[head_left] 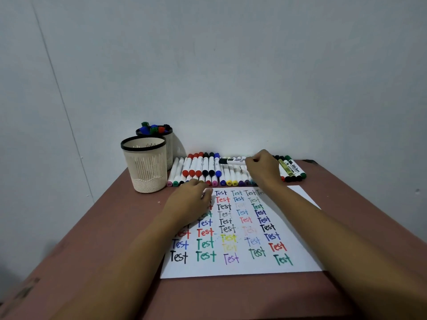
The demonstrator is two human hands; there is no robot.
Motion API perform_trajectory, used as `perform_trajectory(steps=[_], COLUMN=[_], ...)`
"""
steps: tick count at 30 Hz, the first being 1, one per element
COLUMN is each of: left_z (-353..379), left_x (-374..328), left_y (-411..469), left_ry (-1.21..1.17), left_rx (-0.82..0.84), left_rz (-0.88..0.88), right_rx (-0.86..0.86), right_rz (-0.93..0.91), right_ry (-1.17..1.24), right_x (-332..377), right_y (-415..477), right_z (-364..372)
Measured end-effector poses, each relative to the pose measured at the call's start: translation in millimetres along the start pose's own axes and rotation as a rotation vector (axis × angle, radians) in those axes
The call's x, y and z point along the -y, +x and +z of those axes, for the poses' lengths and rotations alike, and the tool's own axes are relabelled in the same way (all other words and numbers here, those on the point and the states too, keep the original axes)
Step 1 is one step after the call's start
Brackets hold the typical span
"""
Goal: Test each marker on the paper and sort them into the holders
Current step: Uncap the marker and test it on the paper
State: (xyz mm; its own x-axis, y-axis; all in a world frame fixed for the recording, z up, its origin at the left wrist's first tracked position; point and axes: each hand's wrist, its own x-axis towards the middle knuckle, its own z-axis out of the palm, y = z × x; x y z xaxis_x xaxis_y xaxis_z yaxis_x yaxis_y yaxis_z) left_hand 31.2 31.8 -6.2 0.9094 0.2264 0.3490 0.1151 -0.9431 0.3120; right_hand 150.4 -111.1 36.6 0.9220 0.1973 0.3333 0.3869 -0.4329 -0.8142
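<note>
1. A white paper (242, 270) lies on the reddish-brown surface (115, 227), toward its far edge. It is covered in columns of the handwritten word "Test" in black, red, blue, green, yellow and purple.
2. The right hand (263, 169) is over the far edge, fingers curled round the white barrel of a black-capped marker (232, 160). The marker is held crosswise above the row of markers (201, 169), cap pointing left (its barrel print is too blurred to read).
3. The row lies along the far edge, just beyond the paper. The dark lettering on the green markers (293, 169) at its right end is not legible.
4. The left hand (191, 197) rests knuckles-up on the paper's far left corner. Its fingers are curled under, and I cannot tell whether they pinch anything.
5. At the far left corner stands a cream holder (145, 167) with a black rim. Behind it, a second holder (169, 144) carries blue, green and red caps.
</note>
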Motion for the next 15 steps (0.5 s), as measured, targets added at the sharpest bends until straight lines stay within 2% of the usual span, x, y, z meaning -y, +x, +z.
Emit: perform_trajectory(steps=[6, 9, 12, 15], left_z=[-1.1, -2.6, -3.5, -4.4], left_x=[-6.9, -12.9, -19.9, -24.0], left_y=[0.9, -1.2, -4.2, -4.3], left_ry=[-0.026, -0.075, -0.078, -0.051], left_rx=[-0.192, -0.156, -0.092, -0.102], left_rz=[0.150, 0.253, 0.264, 0.280], right_rx=[0.103, 0.150, 0.181, 0.196], right_rz=[0.115, 0.142, 0.173, 0.243], right_ry=[0.308, 0.393, 0.490, 0.667], right_x=[-7.0, -9.3, -10.1, -8.4], right_y=[-38.7, -52.9, -58.7, -58.4], right_z=[-32.4, -35.2, -33.4, -30.4])
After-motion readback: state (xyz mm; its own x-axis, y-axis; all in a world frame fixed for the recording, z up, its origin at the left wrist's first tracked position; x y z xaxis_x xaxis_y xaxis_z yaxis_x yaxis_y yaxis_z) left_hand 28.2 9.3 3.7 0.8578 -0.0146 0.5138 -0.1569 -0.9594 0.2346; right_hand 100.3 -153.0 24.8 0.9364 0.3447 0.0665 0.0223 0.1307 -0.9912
